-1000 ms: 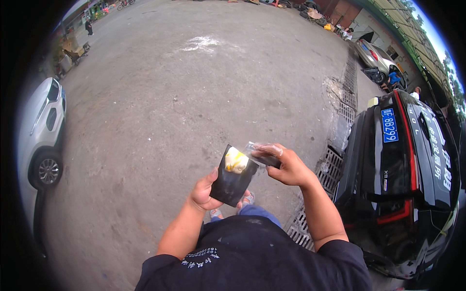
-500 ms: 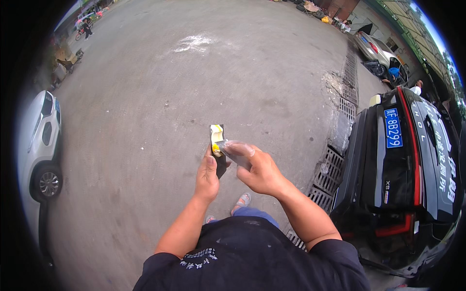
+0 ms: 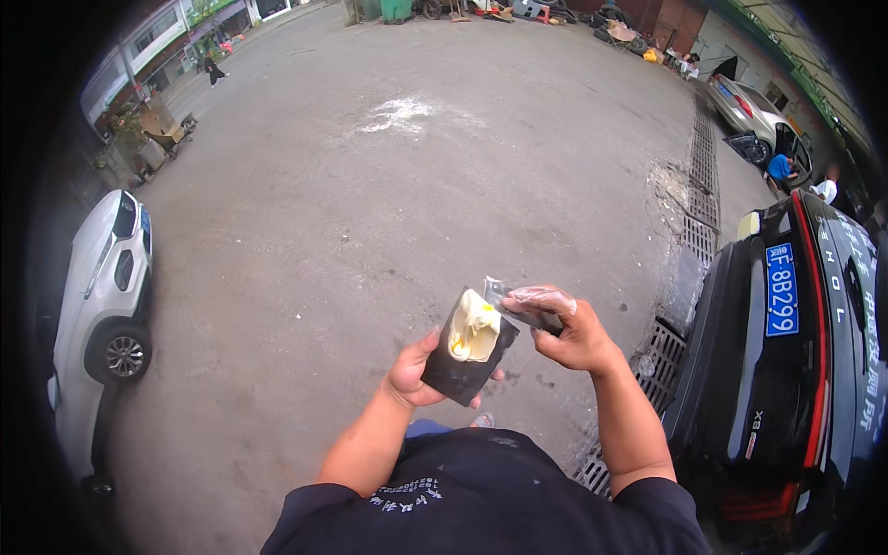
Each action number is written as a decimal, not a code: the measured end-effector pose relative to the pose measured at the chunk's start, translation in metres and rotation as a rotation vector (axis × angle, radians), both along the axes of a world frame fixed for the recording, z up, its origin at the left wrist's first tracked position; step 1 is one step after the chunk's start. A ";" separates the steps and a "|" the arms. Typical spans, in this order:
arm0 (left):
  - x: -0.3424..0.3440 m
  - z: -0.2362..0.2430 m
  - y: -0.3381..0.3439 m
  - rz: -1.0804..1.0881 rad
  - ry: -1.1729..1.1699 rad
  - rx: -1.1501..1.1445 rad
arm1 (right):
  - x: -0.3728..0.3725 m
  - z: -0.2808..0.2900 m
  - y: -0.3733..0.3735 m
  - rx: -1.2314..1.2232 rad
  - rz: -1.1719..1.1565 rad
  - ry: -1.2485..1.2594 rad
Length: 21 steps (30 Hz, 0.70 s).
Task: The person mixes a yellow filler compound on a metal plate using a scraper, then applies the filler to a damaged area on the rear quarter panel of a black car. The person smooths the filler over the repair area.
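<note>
Just below the frame's centre, the left hand (image 3: 412,373) is clamping a dark board (image 3: 453,377) bearing cream-yellow paste (image 3: 474,335), while the right hand's (image 3: 578,335) fingers are pinching a dark spreader (image 3: 546,321).

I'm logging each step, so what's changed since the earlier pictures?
Since half a second ago, the left hand has turned the black board from nearly edge-on to face-up; the right hand has moved the spreader rightward. The paste shows less yellow than at first. Both hands kept their holds.
</note>
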<state>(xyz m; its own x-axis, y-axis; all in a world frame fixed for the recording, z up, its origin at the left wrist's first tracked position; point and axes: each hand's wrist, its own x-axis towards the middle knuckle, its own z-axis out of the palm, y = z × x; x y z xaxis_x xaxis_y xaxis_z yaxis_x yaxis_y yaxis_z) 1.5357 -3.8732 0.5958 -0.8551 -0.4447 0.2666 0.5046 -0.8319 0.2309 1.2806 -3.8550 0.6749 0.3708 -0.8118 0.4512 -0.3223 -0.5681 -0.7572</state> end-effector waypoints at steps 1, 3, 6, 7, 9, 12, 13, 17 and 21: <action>-0.005 0.006 -0.005 0.043 -0.051 0.017 | -0.014 -0.013 -0.003 -0.005 -0.038 -0.022; -0.017 0.022 -0.023 0.213 -0.159 -0.081 | -0.034 -0.038 0.003 0.186 -0.199 -0.529; -0.026 0.027 -0.050 0.474 -0.333 -0.228 | -0.022 -0.023 0.003 0.507 -0.170 -0.915; -0.028 0.024 -0.056 0.530 -0.372 -0.233 | -0.010 -0.028 0.001 0.619 -0.189 -0.947; -0.038 0.018 -0.072 0.562 -0.374 -0.260 | 0.005 -0.056 -0.015 0.715 -0.254 -0.873; -0.048 -0.002 -0.098 0.674 -0.556 -0.542 | 0.026 -0.059 -0.058 0.755 -0.219 -0.981; -0.050 -0.004 -0.111 0.734 -0.629 -0.665 | 0.030 -0.053 -0.074 0.750 -0.215 -1.023; -0.042 -0.006 -0.169 0.845 -0.737 -1.169 | 0.034 -0.026 -0.136 0.575 -0.233 -1.089; -0.012 0.005 -0.235 0.378 -0.725 -0.887 | 0.023 0.006 -0.174 0.358 -0.265 -0.967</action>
